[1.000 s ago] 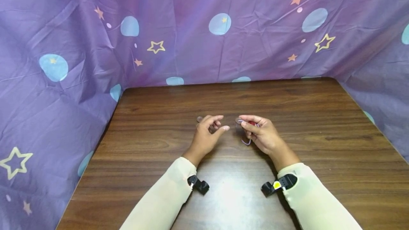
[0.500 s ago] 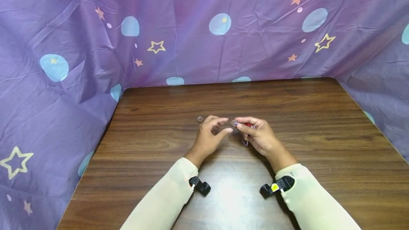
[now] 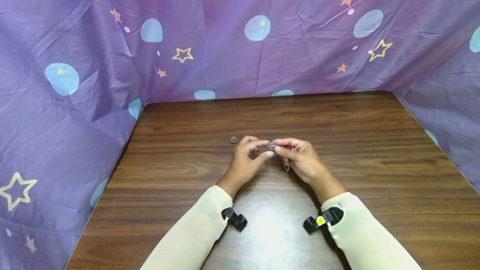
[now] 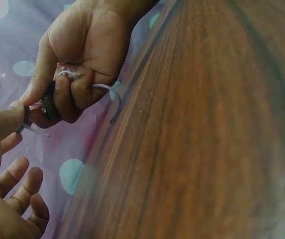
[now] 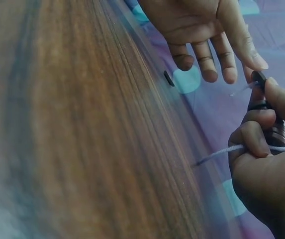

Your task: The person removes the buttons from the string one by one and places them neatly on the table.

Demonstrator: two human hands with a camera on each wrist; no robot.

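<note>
Between the fingertips of both hands is a brown round button (image 3: 271,146), with the pale lilac end of a string (image 5: 241,89) poking out through it. My left hand (image 3: 245,161) pinches the button's edge with thumb and forefinger, its other fingers spread loosely. My right hand (image 3: 305,161) holds the string against the button. Its curled fingers also grip a stack of dark discs (image 5: 276,133) threaded on the string, and something red (image 3: 288,148) shows there. A tail of string (image 4: 113,97) hangs below the right hand. A second brown button (image 3: 234,139) lies flat on the table, just beyond my left hand.
The brown wood-grain table (image 3: 180,228) spreads around both hands. A purple curtain (image 3: 221,36) with stars and blue spots hangs along its back and sides. Black wrist cameras (image 3: 236,220) sit on both sleeves.
My right hand has moved left with the button and string, closing the gap to the left hand. The left thumb and forefinger now meet the button's edge. The loose button came fully into sight.
</note>
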